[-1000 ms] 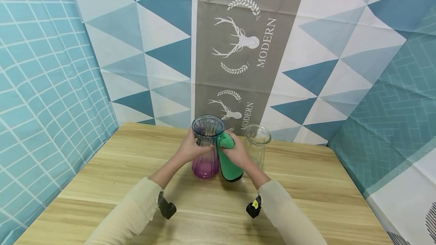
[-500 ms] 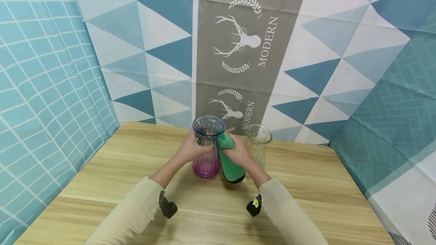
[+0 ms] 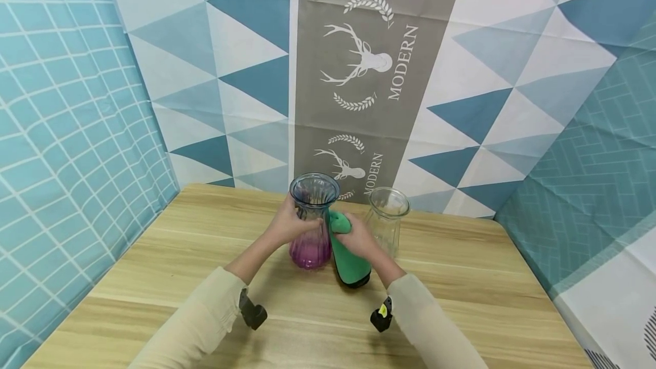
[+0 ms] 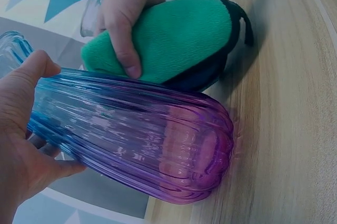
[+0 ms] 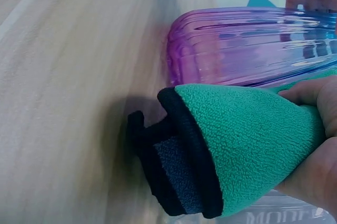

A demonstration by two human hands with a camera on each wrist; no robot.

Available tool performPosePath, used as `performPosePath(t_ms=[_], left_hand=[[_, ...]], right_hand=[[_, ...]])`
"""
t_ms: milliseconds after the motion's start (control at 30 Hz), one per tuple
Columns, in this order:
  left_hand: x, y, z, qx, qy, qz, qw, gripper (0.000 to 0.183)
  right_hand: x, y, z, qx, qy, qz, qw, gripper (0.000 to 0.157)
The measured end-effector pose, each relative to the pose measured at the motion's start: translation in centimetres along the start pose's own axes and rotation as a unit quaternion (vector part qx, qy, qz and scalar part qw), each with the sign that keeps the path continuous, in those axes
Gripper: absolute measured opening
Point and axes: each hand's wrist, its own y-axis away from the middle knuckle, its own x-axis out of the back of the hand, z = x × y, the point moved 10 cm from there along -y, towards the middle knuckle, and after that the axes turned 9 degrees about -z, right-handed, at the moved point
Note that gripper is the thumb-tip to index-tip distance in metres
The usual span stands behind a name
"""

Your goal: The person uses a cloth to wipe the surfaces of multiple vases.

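A ribbed glass vase, blue at the rim and fading to purple-pink at its base, stands upright on the table. Round its neck and upper side curls my left hand, the thumb across the front. My right hand grips a folded green cloth with a dark edge and holds it against the vase's right side. In the left wrist view the green cloth lies along the glass. A dark blue underside and a small black loop show on the cloth in the right wrist view.
Just right of the right hand stands a clear glass vase, partly hidden by that hand. The wooden table meets a patterned backdrop behind and blue tiled sheeting at the left.
The right hand and the green cloth have slid slightly down along the vase's side, toward me. Both vases and the left hand stay where they were.
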Motion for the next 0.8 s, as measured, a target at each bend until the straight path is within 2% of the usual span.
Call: performPosePath(t_ms=[167, 300, 400, 433, 600, 667, 800], left_hand=[[0.0, 0.0, 0.1, 0.002, -0.005, 0.0, 1.0, 0.086], [0.0, 0.1, 0.2, 0.001, -0.01, 0.0, 1.0, 0.088], [-0.1, 0.3, 0.3, 0.0, -0.006, -0.002, 1.0, 0.089], [-0.1, 0.5, 0.9, 0.002, -0.004, -0.003, 1.0, 0.089], [-0.2, 0.6, 0.6, 0.005, 0.011, -0.001, 0.9999, 0.089], [-0.2, 0.5, -0.2, 0.003, 0.012, 0.008, 0.9999, 0.091], [0.3, 1.0, -0.1, 0.007, 0.007, 0.027, 0.9996, 0.093]], right_hand=[[-0.8, 0.3, 1.0, -0.032, 0.007, -0.022, 0.999, 0.048], [-1.3, 0.6, 1.9, -0.057, 0.026, -0.038, 0.997, 0.055], [-1.5, 0.7, 2.5, -0.069, 0.022, -0.041, 0.997, 0.059], [-1.5, 0.7, 2.6, -0.069, 0.019, -0.04, 0.997, 0.059], [-1.1, 0.8, 2.5, -0.06, 0.016, -0.034, 0.997, 0.057], [-1.0, 1.0, 2.2, -0.052, 0.015, -0.035, 0.998, 0.056], [-0.6, 1.3, 1.2, -0.036, 0.002, -0.035, 0.999, 0.056]])
